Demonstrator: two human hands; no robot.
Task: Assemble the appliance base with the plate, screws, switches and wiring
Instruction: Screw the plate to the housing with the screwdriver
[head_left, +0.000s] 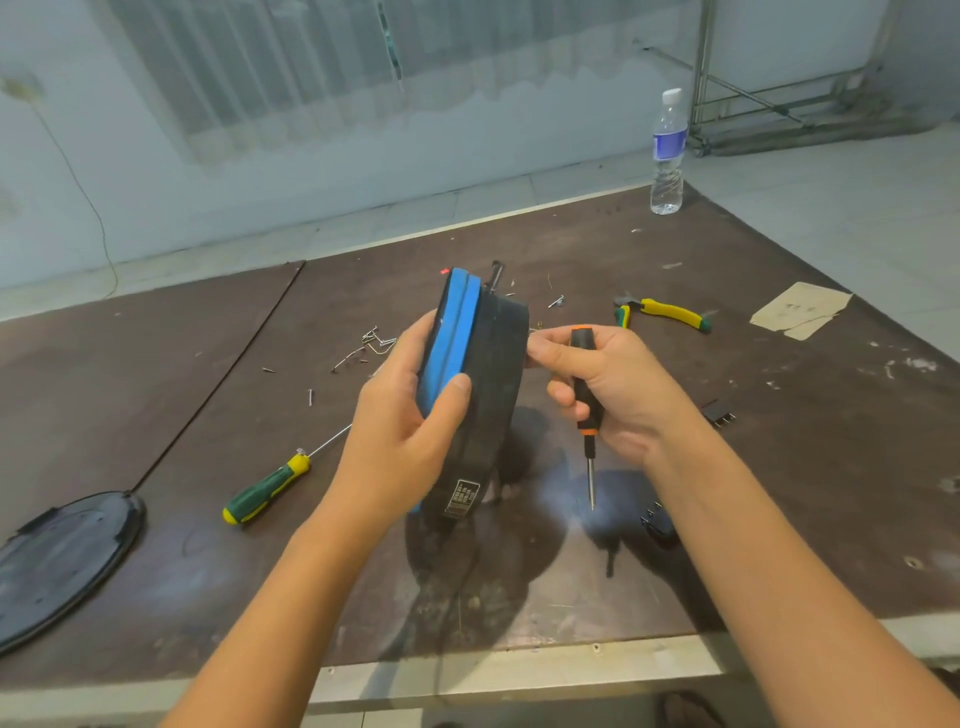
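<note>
Centre blocked: base (493, 364) held on edge above table middle, left hand (400, 431) gripping its blue side, right hand (618, 384) just beside it, small screwdriver (584, 395) in its fist, tip down.

Left side: green-handled screwdriver (265, 491) lies slantwise, loose screws (371, 343) scattered behind it, round dark plate (57, 566) at near-left edge. Bare board between plate and screwdriver; wide bare stretch of table (156, 338) farther back.

Right side: black switch blocks (719, 413) close to right forearm. Pliers (665, 312) and cardboard scrap (800, 312) farther back, bottle (667, 156) upright at far corner. Open board between pliers and switch blocks.
</note>
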